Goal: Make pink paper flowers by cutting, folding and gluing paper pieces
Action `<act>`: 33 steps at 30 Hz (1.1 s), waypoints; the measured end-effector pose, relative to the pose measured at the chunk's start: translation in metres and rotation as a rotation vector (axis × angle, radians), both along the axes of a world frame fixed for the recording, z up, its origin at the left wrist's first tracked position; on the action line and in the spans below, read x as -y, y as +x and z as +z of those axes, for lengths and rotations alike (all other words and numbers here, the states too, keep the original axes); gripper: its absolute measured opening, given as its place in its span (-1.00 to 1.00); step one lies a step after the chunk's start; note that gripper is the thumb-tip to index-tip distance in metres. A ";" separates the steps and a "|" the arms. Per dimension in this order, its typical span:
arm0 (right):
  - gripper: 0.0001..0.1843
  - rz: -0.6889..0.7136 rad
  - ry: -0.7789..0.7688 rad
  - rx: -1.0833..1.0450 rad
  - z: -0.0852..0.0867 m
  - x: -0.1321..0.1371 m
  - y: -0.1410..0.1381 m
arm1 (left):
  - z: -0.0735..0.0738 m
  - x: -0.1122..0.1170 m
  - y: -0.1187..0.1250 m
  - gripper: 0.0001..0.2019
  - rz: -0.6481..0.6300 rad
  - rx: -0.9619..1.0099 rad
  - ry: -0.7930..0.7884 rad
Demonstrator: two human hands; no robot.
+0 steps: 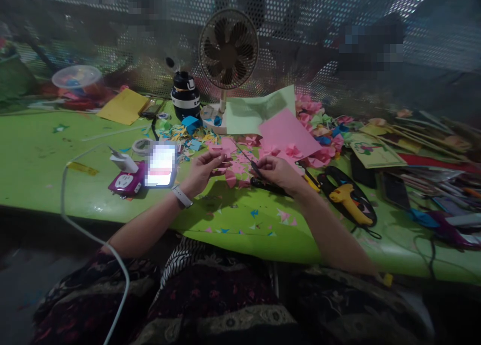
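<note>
My left hand (205,170), with a white band at the wrist, hovers over the green table with thumb and fingertips closed together. Whatever those fingertips hold is too small to make out against the pink paper scraps (240,162) behind them. In my right hand (276,172) is a slim pointed tool (246,156) with a dark handle, its thin tip slanting up and left over the scraps. Its exact kind is unclear. Under the right hand lies a black object (268,186), partly hidden. A pink paper sheet (289,134) rests just beyond it.
Left stand a lit phone (161,165) and a purple power socket (128,181) with a white cable. Behind are a dark bottle (186,97) and a small fan (228,49). A yellow glue gun (349,202) lies right, near paper flowers (319,149) and stacked cards (378,149).
</note>
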State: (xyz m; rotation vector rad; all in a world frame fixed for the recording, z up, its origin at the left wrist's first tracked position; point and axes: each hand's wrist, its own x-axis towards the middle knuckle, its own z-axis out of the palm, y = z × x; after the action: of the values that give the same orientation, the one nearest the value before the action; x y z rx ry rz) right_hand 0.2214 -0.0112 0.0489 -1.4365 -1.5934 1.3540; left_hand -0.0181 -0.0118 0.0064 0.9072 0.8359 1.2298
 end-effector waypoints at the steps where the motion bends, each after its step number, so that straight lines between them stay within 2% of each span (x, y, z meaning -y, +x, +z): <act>1: -0.42 0.015 -0.005 -0.005 0.001 0.006 -0.004 | 0.000 0.001 0.001 -0.66 0.000 0.007 -0.001; 5: -0.43 0.083 0.034 0.043 0.004 0.022 -0.011 | 0.001 0.005 0.003 -0.67 0.003 0.023 0.004; 8: -0.46 0.092 0.092 0.094 0.001 0.028 -0.013 | 0.003 0.009 0.005 -0.67 0.005 0.033 0.022; 12: -0.49 0.103 0.090 0.122 -0.004 0.033 -0.017 | 0.007 0.014 0.008 -0.71 0.015 0.015 0.031; 18: -0.50 0.137 0.049 0.086 -0.001 0.037 -0.020 | 0.008 0.015 0.009 -0.76 0.009 -0.002 0.016; 25: -0.44 0.176 0.012 0.028 -0.001 0.036 -0.021 | 0.004 0.015 0.011 -0.70 -0.005 -0.007 -0.003; 33: -0.50 0.174 0.071 0.095 -0.008 0.035 -0.020 | 0.006 0.018 0.012 -0.70 0.007 -0.012 -0.023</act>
State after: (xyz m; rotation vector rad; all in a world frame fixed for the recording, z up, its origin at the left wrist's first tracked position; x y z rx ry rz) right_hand 0.2014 -0.0466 0.0414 -1.3641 -1.8456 1.3269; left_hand -0.0060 -0.0296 0.0125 0.8945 0.8616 1.2197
